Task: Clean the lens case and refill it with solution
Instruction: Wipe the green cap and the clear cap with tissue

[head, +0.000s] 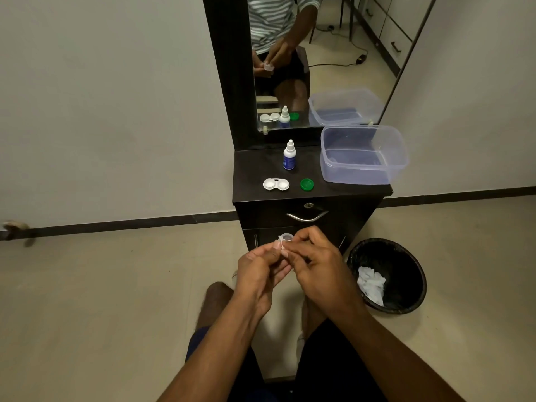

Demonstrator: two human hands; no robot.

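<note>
Both hands, left [259, 266] and right [311, 261], pinching small clear cap [284, 238] above lap; case [276, 184] on counter [252, 169].

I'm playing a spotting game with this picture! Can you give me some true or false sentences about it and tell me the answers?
1. The small white dropper bottle with a blue label stands upright on the dark cabinet top. True.
2. The round green cap lies in the black waste bin. False: it lies on the cabinet top; the bin holds crumpled white tissue.
3. Both hands, left and right, hold a small clear cap. True.
4. The white two-well lens case sits inside the clear plastic tub. False: it lies on the cabinet top.
</note>
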